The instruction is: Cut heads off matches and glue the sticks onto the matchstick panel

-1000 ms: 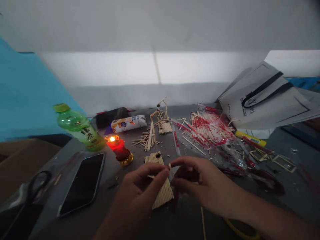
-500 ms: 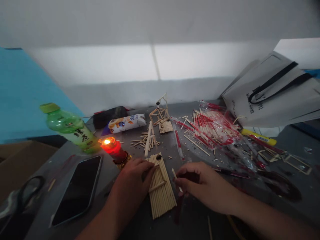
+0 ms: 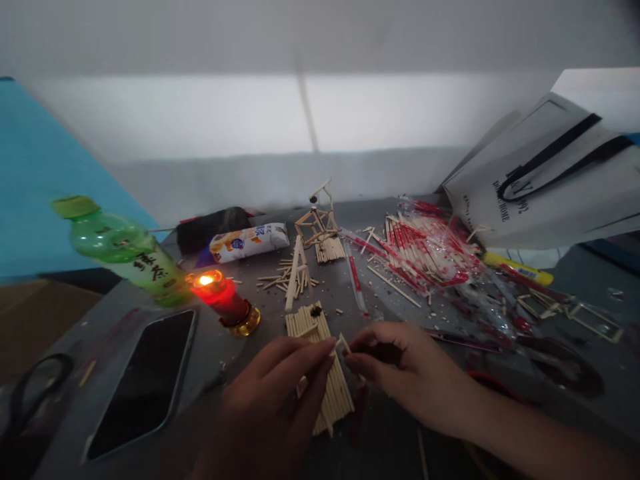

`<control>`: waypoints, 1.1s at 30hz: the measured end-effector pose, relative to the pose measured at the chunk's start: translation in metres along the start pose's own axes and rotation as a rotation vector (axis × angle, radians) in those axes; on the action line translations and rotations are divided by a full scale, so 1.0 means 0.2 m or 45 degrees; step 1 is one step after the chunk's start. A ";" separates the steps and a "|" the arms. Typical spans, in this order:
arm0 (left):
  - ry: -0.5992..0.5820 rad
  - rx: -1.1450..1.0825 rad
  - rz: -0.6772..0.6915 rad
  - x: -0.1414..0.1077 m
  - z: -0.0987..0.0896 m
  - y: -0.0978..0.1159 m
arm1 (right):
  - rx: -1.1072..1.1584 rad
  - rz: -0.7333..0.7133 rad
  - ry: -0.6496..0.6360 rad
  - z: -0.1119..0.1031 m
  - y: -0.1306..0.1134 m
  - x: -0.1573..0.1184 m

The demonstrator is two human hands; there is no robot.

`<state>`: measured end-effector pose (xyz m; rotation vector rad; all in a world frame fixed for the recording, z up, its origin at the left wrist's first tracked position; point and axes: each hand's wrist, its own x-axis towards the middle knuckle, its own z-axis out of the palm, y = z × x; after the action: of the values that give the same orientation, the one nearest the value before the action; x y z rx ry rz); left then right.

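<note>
A raft-like panel of wooden sticks [image 3: 343, 393] lies on the table between my hands, a dark blob at its far edge. My left hand [image 3: 280, 387] reaches over its near left part, thumb and fingers pinched together. The pale end of a short wooden stick [image 3: 336, 347] shows at those fingertips; the rest is covered. My right hand [image 3: 405, 373], at the panel's right side, pinches another short wooden stick [image 3: 345, 344] between thumb and forefinger, tilted. The two stick ends meet or nearly meet; I cannot tell which. Another stick [image 3: 306, 332] is across the panel's upper part.
A lit red candle [image 3: 225, 303] burns left of the panel, near a phone [image 3: 143, 383] and a green bottle [image 3: 125, 250]. Behind stand a small stick structure [image 3: 320, 230] and a snack packet [image 3: 250, 241]. Red-tipped matchsticks in plastic [image 3: 425, 253] and a paper bag [image 3: 550, 180] are right.
My left hand has moved right and nearer, away from the candle, and closed over the panel's middle. My right hand's stick has come close to its fingertips. The view has shifted slightly.
</note>
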<state>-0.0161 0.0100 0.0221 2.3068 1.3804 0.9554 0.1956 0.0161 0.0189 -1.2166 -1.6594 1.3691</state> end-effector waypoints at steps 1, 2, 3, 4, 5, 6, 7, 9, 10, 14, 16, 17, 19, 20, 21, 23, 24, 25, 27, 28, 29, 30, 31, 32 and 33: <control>-0.004 -0.009 -0.010 0.00 0.00 0.01 | 0.001 -0.004 0.001 0.00 0.00 0.00; 0.001 -0.014 -0.018 -0.01 -0.01 0.02 | 0.002 -0.008 0.001 0.00 0.00 0.00; 0.010 -0.017 -0.027 -0.01 -0.01 0.03 | 0.002 -0.012 0.000 0.00 0.00 -0.01; 0.013 -0.019 -0.030 -0.01 -0.02 0.03 | 0.000 -0.014 -0.004 0.00 0.00 -0.01; 0.008 -0.019 -0.036 -0.01 -0.02 0.03 | -0.001 -0.012 -0.008 0.00 0.00 -0.01; 0.011 -0.019 -0.037 -0.01 -0.02 0.03 | 0.000 -0.007 -0.011 0.00 0.00 -0.01; 0.012 -0.020 -0.038 -0.01 -0.01 0.03 | 0.001 -0.001 -0.014 0.00 0.00 -0.01; 0.027 -0.028 -0.026 -0.02 0.01 0.00 | -0.002 0.002 -0.020 0.00 0.01 -0.01; 0.049 -0.035 -0.014 -0.02 0.02 -0.01 | -0.009 -0.004 -0.019 0.00 0.01 -0.01; 0.082 -0.081 0.064 -0.03 0.04 -0.05 | -0.063 -0.042 -0.027 0.00 0.00 -0.01; 0.025 -0.084 0.052 -0.02 0.03 -0.04 | -0.102 -0.055 -0.033 -0.01 -0.01 -0.01; -0.015 -0.076 0.014 -0.02 0.01 -0.03 | -0.116 -0.055 -0.038 -0.01 -0.01 -0.01; -0.077 -0.069 -0.037 -0.01 -0.01 0.00 | -0.132 -0.047 -0.055 -0.01 -0.02 -0.01; -0.100 -0.073 -0.041 -0.01 -0.02 0.01 | -0.134 -0.042 -0.061 -0.01 -0.02 -0.01; -0.111 -0.083 -0.034 0.00 -0.03 0.01 | -0.135 -0.037 -0.068 -0.01 -0.01 -0.01; -0.116 -0.102 -0.045 0.00 -0.02 0.01 | -0.140 -0.036 -0.065 -0.01 -0.01 -0.01; -0.098 -0.111 -0.056 -0.01 -0.02 0.01 | -0.137 -0.038 -0.061 -0.01 -0.01 -0.01; -0.071 -0.122 -0.057 -0.01 -0.01 0.01 | -0.129 -0.039 -0.063 -0.01 0.00 -0.01; -0.036 -0.130 -0.069 -0.01 0.00 0.00 | -0.111 -0.040 -0.076 0.00 0.00 -0.01; -0.030 -0.131 -0.067 -0.01 0.00 0.00 | -0.106 -0.042 -0.078 0.00 0.00 -0.01; -0.046 -0.131 -0.069 -0.01 0.00 0.00 | -0.107 -0.042 -0.080 -0.01 0.00 -0.01; -0.064 -0.130 -0.074 -0.01 -0.01 0.00 | -0.106 -0.043 -0.076 -0.01 -0.01 -0.01; -0.087 -0.129 -0.084 0.00 -0.01 0.01 | -0.105 -0.042 -0.076 -0.01 -0.01 -0.01; -0.105 -0.128 -0.096 0.00 -0.02 0.01 | -0.102 -0.041 -0.072 -0.01 -0.01 -0.01; -0.120 -0.131 -0.105 0.01 -0.03 0.02 | -0.098 -0.039 -0.073 -0.01 -0.01 -0.01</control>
<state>-0.0160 0.0090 0.0292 2.1731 1.3448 0.8606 0.1977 0.0143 0.0214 -1.2003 -1.7779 1.3440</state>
